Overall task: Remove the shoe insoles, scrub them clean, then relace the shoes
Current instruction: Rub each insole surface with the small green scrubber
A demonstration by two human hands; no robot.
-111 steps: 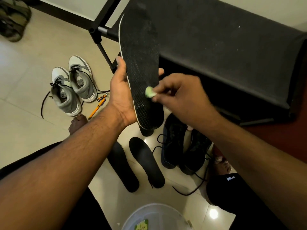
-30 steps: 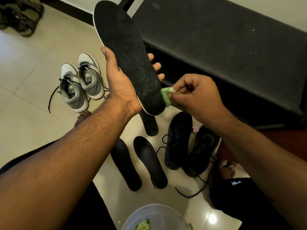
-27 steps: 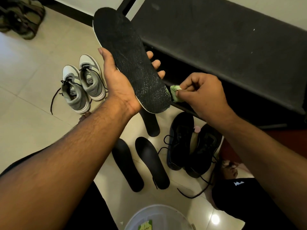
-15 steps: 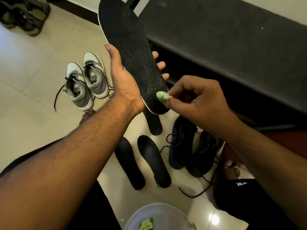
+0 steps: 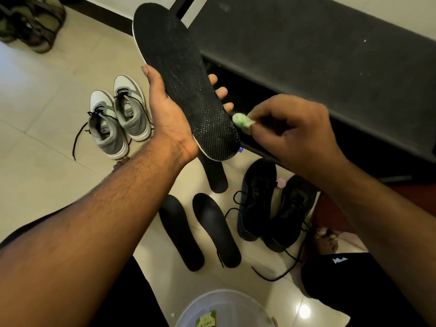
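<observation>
Far left, a dark pair of sandals is lying on the tiled floor. Nearer and to the right of them, I am seeing the grey shoes sitting side by side, toes pointing away, black laces trailing onto the tiles.

My left hand is gripping the raised insole from underneath, thumb along its left edge and fingertips curling up past its right edge; the insole is slanting from far left down to near right, its dotted heel end closest to me. At that heel's right edge, my right hand is pinching a small green scrubber between thumb and fingers, the scrubber touching or just beside the rim; I cannot tell which. So both hands are clamped, one on the insole, one on the scrubber, and they are sitting close together.

Below them, three more black insoles are lying on the floor, and just right of those the black shoes are resting with loose laces. A white tub is showing at the near edge. Far right, a dark table is running along the wall.
</observation>
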